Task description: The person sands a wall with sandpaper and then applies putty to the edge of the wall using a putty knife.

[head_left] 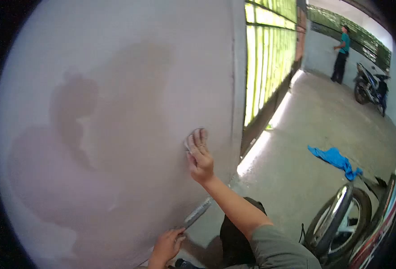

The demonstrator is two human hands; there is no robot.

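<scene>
My right hand (pixel 199 157) presses a thin grey pad (pixel 188 140) flat against the pale wall (pixel 139 188); the pad's edge shows beside the fingers, and most of it is hidden. Low down by the wall's foot, my left hand (pixel 167 245) is closed around the end of a long, flat grey putty knife (pixel 198 212). Its blade points up and right, close to the wall's lower edge. Part of the left fingers is turned away from view.
A barred gate (pixel 269 62) adjoins the wall on the right. A blue cloth (pixel 334 158) lies on the concrete floor (pixel 292 188). A motorcycle wheel (pixel 341 219) stands close on my right. Farther back are a person (pixel 341 54) and a parked motorcycle (pixel 371 87).
</scene>
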